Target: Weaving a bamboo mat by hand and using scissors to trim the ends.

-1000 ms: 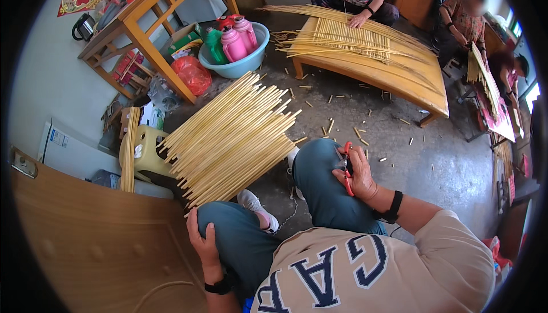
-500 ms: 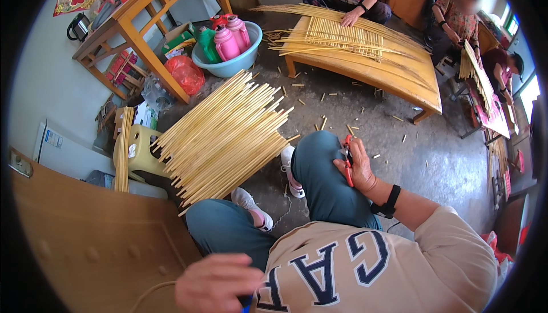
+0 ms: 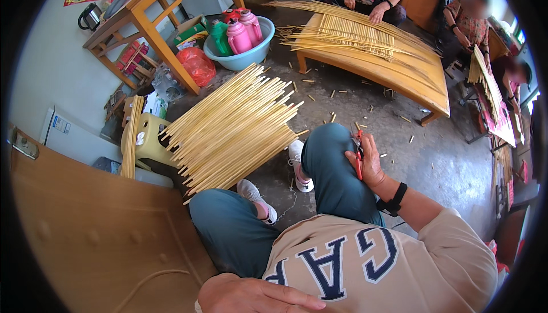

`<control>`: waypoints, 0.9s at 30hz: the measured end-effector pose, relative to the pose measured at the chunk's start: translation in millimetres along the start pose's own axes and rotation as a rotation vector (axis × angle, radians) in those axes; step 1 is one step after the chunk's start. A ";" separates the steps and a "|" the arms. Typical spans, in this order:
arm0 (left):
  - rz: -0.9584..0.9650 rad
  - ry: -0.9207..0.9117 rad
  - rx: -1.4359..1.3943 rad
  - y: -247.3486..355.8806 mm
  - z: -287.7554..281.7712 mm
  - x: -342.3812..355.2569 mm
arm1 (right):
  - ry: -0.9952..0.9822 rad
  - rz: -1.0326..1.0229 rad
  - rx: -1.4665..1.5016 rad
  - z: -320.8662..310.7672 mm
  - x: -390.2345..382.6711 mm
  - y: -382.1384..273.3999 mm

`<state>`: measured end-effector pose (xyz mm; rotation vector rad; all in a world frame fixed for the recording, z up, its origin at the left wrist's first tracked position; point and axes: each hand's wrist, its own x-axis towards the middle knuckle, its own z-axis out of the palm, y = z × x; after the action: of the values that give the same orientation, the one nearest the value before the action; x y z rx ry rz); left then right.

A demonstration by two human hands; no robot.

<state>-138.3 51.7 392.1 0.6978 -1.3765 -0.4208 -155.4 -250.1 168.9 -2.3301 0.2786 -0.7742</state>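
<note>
My right hand (image 3: 371,161), resting by my right knee, is closed around a pair of red-handled pliers or cutters (image 3: 359,165); the jaws are partly hidden. My left hand (image 3: 260,297) is low at the bottom edge, in front of my beige shirt (image 3: 365,250). Its fingers are stretched out, and it holds nothing that I can see. In front of my left knee lies a broad layer of pale straw-coloured stalks (image 3: 234,133), side by side with uneven ends. What bears it is mostly hidden, though a yellowish plastic stool (image 3: 149,136) shows at its left.
A bundle of stalks (image 3: 132,139) leans by the stool. Ahead, a low wooden table (image 3: 411,81) bears a woven stalk panel (image 3: 357,36), with a person's hands on it. Cut stalk pieces litter the floor. A blue basin (image 3: 245,59) holds thermos flasks. More people work at right.
My left hand has moved right across the front of my shirt. My head view has shifted slightly. The right hand keeps the red-handled tool by the knee.
</note>
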 end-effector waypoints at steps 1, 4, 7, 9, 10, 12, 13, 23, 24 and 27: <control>0.001 -0.006 0.000 4.4 4.1 -8.6 | -0.008 -0.007 0.017 1.5 -7.1 -2.3; 0.022 -0.025 -0.009 10.2 5.1 -26.7 | 0.016 -0.028 -0.008 6.7 -8.8 -0.5; -0.005 0.051 0.028 20.4 7.0 -32.6 | -0.057 0.013 0.007 16.5 -9.4 -4.1; -0.020 0.091 0.037 23.1 8.4 -30.9 | 0.025 -0.055 0.048 19.4 -6.1 -4.7; 0.016 0.104 0.055 21.7 8.6 -29.2 | 0.029 -0.063 0.062 18.7 -0.6 -2.5; 0.058 0.124 0.060 20.4 9.8 -26.9 | 0.080 -0.099 0.002 12.7 1.7 0.3; 0.079 0.134 0.062 19.3 11.1 -26.7 | 0.041 -0.092 0.019 10.7 1.8 1.7; 0.112 0.061 0.048 16.8 3.3 -17.0 | 0.035 -0.086 -0.062 7.5 0.8 3.4; 0.113 0.055 0.043 8.1 -0.3 -11.0 | 0.019 -0.068 -0.024 6.8 1.0 2.8; 0.726 -0.086 0.224 -14.8 -10.6 5.1 | 0.025 -0.058 -0.021 5.2 0.4 1.7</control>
<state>-125.3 39.8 385.5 0.3177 -1.6641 0.2863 -152.0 -248.9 164.8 -2.3582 0.2324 -0.8331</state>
